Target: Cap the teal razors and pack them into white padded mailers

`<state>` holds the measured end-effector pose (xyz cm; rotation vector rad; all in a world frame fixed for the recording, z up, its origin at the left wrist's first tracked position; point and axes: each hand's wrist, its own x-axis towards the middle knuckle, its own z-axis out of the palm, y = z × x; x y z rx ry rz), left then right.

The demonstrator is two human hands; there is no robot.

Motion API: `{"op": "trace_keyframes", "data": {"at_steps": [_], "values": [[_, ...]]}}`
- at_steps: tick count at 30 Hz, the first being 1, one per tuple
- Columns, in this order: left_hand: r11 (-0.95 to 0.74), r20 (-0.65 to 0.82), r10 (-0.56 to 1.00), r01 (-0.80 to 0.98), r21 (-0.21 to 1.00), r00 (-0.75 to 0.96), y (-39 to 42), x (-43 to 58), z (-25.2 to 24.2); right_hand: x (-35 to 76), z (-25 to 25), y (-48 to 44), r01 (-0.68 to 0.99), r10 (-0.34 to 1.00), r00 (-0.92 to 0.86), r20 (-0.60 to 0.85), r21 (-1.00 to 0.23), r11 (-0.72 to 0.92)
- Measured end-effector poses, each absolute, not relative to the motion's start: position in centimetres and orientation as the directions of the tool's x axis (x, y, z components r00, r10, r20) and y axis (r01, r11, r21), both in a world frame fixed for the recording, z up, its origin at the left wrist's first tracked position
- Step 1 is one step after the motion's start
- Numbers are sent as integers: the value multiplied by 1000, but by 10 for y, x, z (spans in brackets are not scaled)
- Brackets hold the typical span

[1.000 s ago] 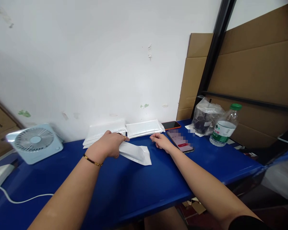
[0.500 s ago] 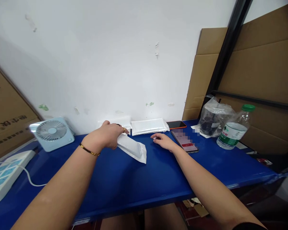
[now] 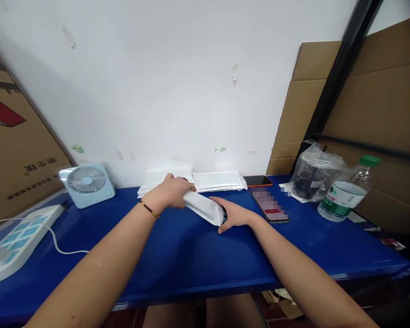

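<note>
A white padded pouch (image 3: 205, 207) lies tilted just above the blue table (image 3: 198, 255), held at both ends. My left hand (image 3: 171, 192), with a thin gold bracelet on the wrist, grips its far end. My right hand (image 3: 233, 215) closes round its near right end. Behind them two stacks of white pouches (image 3: 218, 180) lie flat against the wall.
A phone with a lit screen (image 3: 270, 207) and a second dark phone (image 3: 258, 181) lie right of my hands. Further right stand a water bottle (image 3: 345, 191) and a plastic bag (image 3: 316, 173). A small fan (image 3: 87, 183) and a power strip (image 3: 18, 239) sit left. Cardboard leans at both sides.
My right hand has moved left from the table near the phone and taken hold of the pouch's near end. The view has shifted left.
</note>
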<state>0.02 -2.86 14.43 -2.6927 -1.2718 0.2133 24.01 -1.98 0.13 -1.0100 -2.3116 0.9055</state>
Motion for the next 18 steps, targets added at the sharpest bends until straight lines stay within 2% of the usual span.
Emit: {"op": "trace_keyframes", "data": {"at_steps": [4, 7, 13, 18], "values": [[-617, -12, 771, 744, -256, 636, -31, -2, 162, 245, 2, -19, 460, 777, -608, 161, -727, 510], [-603, -30, 784, 749, -272, 620, -33, -5, 171, 243, -1, -17, 479, 792, -585, 174, -714, 511], [-602, -50, 794, 772, -204, 606, -31, -11, 165, 220, -10, -18, 508, 807, -518, 282, -658, 556], [-481, -100, 877, 856, -189, 471, -33, -28, 172, 212, -7, -21, 607, 811, -498, 305, -545, 578]]}}
